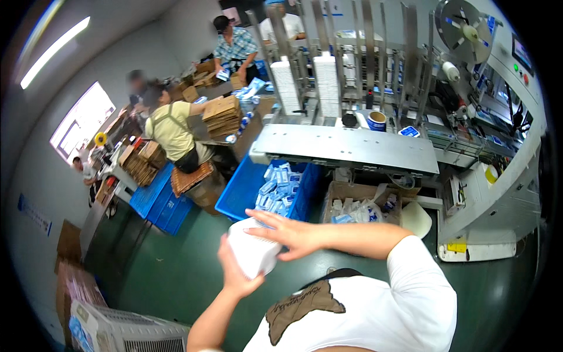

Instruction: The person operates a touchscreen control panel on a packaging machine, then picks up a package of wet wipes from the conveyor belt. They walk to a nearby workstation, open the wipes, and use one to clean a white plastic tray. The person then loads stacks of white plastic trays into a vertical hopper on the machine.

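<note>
In front of my body, I hold a stack of thin white pieces (249,249), tilted between both hands. My left hand (236,271) grips it along the near left side, with the thumb at the bottom edge. Across its top and right side lies my right hand (287,232), fingers spread over it and thumb on the near side. What the pieces are exactly cannot be made out. Similar white pieces stand in two tall stacks (327,87) between upright metal guides of the machine ahead.
Beyond my hands stands a blue bin (237,196) of small blue-and-white packets (280,190). A metal ledge (346,144) juts from the machine above a cardboard box (358,198). A grey plastic crate (132,328) sits near left. People work at a carton-covered table (223,114).
</note>
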`<state>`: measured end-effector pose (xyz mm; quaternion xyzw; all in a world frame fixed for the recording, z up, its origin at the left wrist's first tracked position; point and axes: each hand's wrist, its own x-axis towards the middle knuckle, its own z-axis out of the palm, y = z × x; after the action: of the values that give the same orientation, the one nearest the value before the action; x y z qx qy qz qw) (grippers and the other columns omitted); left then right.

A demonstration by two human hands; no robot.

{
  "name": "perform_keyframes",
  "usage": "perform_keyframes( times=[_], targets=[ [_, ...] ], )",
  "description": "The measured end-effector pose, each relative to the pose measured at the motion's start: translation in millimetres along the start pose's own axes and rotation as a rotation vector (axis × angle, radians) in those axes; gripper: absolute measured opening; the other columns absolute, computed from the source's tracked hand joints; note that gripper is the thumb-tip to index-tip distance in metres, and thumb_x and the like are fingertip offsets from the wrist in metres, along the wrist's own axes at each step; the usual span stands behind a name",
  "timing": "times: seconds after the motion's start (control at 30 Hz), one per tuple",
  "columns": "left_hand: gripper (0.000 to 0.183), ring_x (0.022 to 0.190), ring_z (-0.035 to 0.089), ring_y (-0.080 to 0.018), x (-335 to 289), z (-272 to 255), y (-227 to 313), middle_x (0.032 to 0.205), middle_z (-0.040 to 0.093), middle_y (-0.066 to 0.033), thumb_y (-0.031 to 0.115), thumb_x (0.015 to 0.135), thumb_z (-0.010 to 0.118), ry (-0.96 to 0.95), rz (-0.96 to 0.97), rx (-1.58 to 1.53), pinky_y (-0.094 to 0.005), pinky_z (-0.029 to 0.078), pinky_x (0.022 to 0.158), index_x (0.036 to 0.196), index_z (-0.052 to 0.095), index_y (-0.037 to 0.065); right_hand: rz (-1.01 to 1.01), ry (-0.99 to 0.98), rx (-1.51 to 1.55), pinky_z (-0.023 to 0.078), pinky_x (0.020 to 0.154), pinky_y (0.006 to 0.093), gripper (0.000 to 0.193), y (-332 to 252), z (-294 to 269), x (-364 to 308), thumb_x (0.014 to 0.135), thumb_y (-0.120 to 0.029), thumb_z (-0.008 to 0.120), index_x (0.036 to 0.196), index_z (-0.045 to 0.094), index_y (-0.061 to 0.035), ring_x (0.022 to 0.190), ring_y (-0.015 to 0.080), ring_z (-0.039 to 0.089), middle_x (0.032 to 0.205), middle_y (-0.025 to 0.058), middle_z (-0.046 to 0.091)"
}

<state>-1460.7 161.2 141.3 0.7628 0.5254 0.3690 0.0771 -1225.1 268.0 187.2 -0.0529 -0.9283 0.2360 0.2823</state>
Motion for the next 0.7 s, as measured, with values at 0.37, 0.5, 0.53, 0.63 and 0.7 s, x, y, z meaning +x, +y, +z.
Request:
perform_keyframes(
  times=[0.37,0.5,0.53,0.63,0.7],
  targets=[
    [0.114,0.126,0.032,-0.0487,308.0,191.3,-11.1,0.135,0.032,-0.0309,0.028,0.05,0.079,-0.485,0.631,-0.017,-0.0531,0.026,0.108,0.14,0.019,-0.009,0.584,0.012,-0.288,0.031,0.111,0.0476,0.128,169.3,-141.0,-121.7,0.05,-0.02,0.084,0.152,0.008,-0.0052,0.135,0.0474,0.027,0.145,0.0314,0.018],
    [0.113,0.128,0.033,-0.0478,417.0,228.6,-24.4,0.136,0.032,-0.0314,0.027,0.049,0.079,-0.447,0.729,-0.152,-0.0502,0.029,0.11,0.14,0.021,-0.007,0.705,0.22,-0.303,0.036,0.108,0.0444,0.123,231.5,-194.4,-121.5,0.052,-0.016,0.08,0.151,0.009,-0.0023,0.13,0.0454,0.033,0.14,0.0282,0.025],
    [0.112,0.129,0.032,-0.0476,437.4,238.1,-30.3,0.136,0.032,-0.0316,0.027,0.05,0.079,-0.451,0.745,-0.182,-0.0496,0.029,0.11,0.14,0.021,-0.007,0.709,0.238,-0.328,0.037,0.107,0.0434,0.12,248.2,-204.1,-121.0,0.052,-0.015,0.078,0.15,0.01,-0.0017,0.13,0.0445,0.035,0.14,0.0271,0.025],
    [0.114,0.131,0.03,-0.0479,466.6,295.6,-70.2,0.139,0.031,-0.0327,0.029,0.051,0.077,-0.559,0.743,-0.224,-0.0485,0.027,0.112,0.142,0.018,-0.008,0.872,0.222,-0.246,0.036,0.109,0.0406,0.116,300.0,-200.3,-134.5,0.053,-0.014,0.079,0.148,0.013,0.0003,0.13,0.0441,0.035,0.141,0.0274,0.026],
    [0.115,0.131,0.031,-0.0485,474.3,315.7,-83.4,0.139,0.031,-0.0323,0.034,0.054,0.076,-0.624,0.707,-0.298,-0.0498,0.026,0.113,0.142,0.016,-0.009,0.958,0.205,-0.204,0.036,0.109,0.0397,0.113,310.4,-199.4,-138.5,0.055,-0.016,0.078,0.147,0.016,0.0024,0.131,0.0435,0.035,0.141,0.0267,0.026]
  ],
)
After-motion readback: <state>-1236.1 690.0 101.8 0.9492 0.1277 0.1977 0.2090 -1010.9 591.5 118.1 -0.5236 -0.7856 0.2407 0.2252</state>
